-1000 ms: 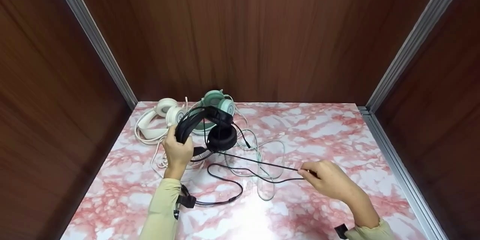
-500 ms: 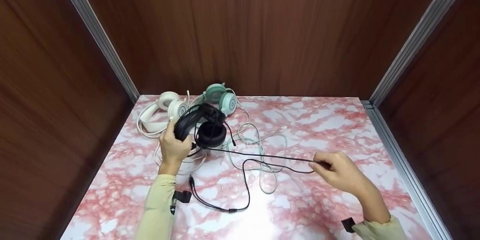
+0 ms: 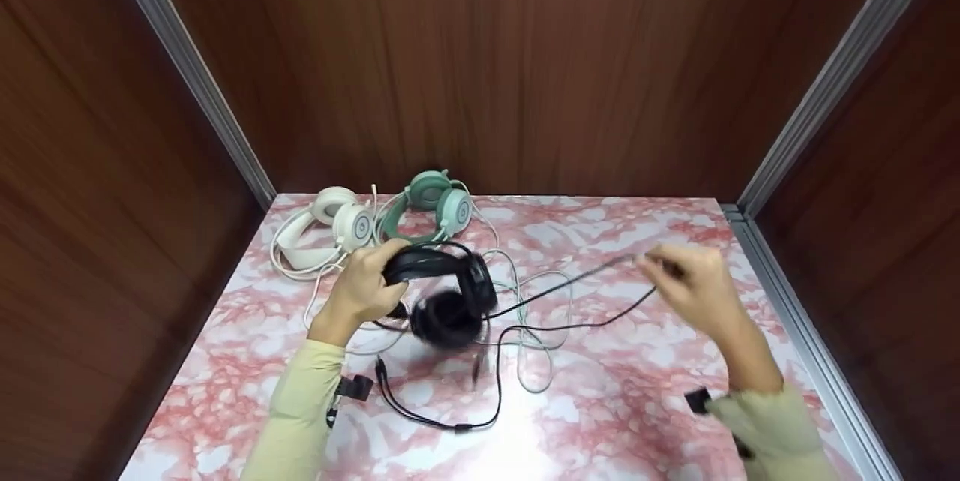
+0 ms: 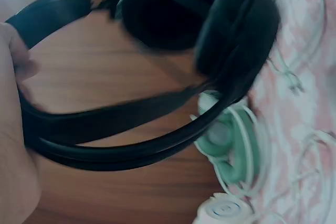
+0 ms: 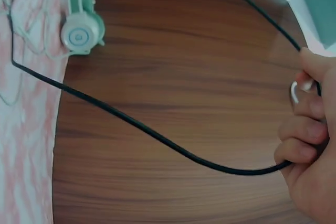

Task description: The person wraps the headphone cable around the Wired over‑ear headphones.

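Black headphones (image 3: 476, 284) hang from my left hand (image 3: 366, 286), which grips them by the headband; the ear cups are blurred. In the left wrist view the headband (image 4: 115, 121) runs from my fingers to the two cups. Off to the right, my right hand (image 3: 694, 282) holds the black cable (image 3: 577, 326) in curled fingers, raised over the table. One stretch of cable rises from the headphones to that hand. The other drops to the tabletop and ends in a split with plugs (image 3: 381, 368) near the left sleeve. In the right wrist view the cable (image 5: 157, 137) sags in a curve.
White headphones (image 3: 352, 226) and green headphones (image 3: 454, 211) lie at the table's back left, beside the wooden back wall (image 3: 495, 91). Their pale cables (image 3: 534, 389) lie loosely looped across the middle of the pink-and-white table (image 3: 637, 406). Wooden side walls enclose both sides.
The black headphones have swung right and slightly toward me with my left hand. My right hand has moved right and up, drawing the cable along; the split end has come away from the left sleeve.
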The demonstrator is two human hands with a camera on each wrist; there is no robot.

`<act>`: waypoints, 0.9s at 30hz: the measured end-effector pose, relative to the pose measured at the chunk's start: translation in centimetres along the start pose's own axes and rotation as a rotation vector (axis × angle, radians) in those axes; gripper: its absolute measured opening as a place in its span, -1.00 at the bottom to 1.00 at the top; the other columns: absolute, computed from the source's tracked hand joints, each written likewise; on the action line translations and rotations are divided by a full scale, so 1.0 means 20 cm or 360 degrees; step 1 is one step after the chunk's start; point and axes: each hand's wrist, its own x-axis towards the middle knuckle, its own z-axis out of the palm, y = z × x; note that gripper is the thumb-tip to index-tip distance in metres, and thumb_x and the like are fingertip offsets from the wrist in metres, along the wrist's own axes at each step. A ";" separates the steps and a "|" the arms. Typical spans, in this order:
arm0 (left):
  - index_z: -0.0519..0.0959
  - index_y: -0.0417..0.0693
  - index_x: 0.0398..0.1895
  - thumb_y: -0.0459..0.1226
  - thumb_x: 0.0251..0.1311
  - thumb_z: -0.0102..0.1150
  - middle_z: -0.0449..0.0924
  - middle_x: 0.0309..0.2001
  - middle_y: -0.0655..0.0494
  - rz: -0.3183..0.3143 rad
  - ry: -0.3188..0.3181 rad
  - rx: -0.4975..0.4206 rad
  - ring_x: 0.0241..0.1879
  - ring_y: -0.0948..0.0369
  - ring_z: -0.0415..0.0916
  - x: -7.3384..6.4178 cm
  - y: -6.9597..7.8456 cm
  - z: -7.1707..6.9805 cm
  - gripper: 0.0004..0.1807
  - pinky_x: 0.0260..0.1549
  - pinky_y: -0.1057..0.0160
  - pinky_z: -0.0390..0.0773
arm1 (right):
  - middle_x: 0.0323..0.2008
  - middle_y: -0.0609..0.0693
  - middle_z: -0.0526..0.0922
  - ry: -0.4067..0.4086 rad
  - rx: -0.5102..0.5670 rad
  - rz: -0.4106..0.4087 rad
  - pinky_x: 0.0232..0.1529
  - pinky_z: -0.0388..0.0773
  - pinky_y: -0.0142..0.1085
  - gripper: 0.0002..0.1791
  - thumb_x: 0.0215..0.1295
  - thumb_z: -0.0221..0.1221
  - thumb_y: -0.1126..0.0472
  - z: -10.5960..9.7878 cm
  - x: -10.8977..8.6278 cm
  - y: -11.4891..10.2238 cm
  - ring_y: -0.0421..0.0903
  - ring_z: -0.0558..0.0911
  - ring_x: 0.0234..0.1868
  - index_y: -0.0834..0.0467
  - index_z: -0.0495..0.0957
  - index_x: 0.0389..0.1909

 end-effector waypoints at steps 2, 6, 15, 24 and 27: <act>0.60 -0.06 -0.12 -0.41 -0.24 0.07 0.60 -0.38 0.17 -0.0084 -0.0142 -0.0212 -0.46 0.19 0.47 0.01 0.03 -0.01 -0.54 -0.40 0.20 0.48 | -0.72 -0.09 0.44 0.0105 -0.0037 0.0064 -0.63 0.21 -0.49 -0.90 0.01 0.34 0.46 0.02 0.05 0.05 -0.34 0.26 -0.66 0.22 0.64 -0.52; 0.58 -0.11 -0.14 -0.50 -0.16 -0.09 0.45 -0.55 0.19 -0.0379 -0.0290 -0.0879 -0.62 0.25 0.35 0.00 0.05 0.01 -0.56 -0.61 0.30 0.39 | -0.70 -0.06 0.46 0.0201 -0.0045 0.0269 -0.57 0.18 -0.47 -0.89 0.02 0.37 0.46 0.09 0.13 0.13 -0.30 0.28 -0.65 0.21 0.68 -0.48; 0.42 -0.21 -0.15 -0.41 0.09 -0.18 -0.11 -0.66 0.20 -0.0771 -0.0072 -0.3375 -0.72 0.34 -0.12 -0.14 0.06 0.27 -0.74 -0.74 0.49 0.07 | -0.63 -0.05 0.52 -0.0163 0.0141 0.0877 -0.60 0.29 -0.42 -0.79 0.34 0.20 0.22 0.50 -0.02 0.22 -0.22 0.34 -0.64 0.23 0.66 -0.45; 0.31 -0.21 -0.34 -0.38 -0.08 -0.19 0.00 -0.72 0.28 -0.1301 0.1078 -0.3451 -0.81 0.38 0.02 -0.13 0.09 0.50 -0.82 -0.88 0.46 0.19 | -0.58 -0.05 0.47 -0.0756 0.0217 0.1084 -0.47 0.43 -0.24 -0.69 0.50 -0.04 0.15 0.86 -0.26 -0.01 -0.20 0.35 -0.57 0.16 0.60 -0.37; 0.31 -0.25 -0.40 -0.38 -0.05 -0.27 0.05 -0.76 0.25 -0.1488 0.1323 -0.3347 -0.84 0.36 0.06 -0.13 0.10 0.53 -0.85 -0.91 0.38 0.26 | -0.63 -0.10 0.38 -0.0906 0.0119 0.0976 -0.50 0.43 -0.21 -0.75 0.48 -0.02 0.21 0.88 -0.30 -0.11 -0.18 0.33 -0.59 0.13 0.54 -0.40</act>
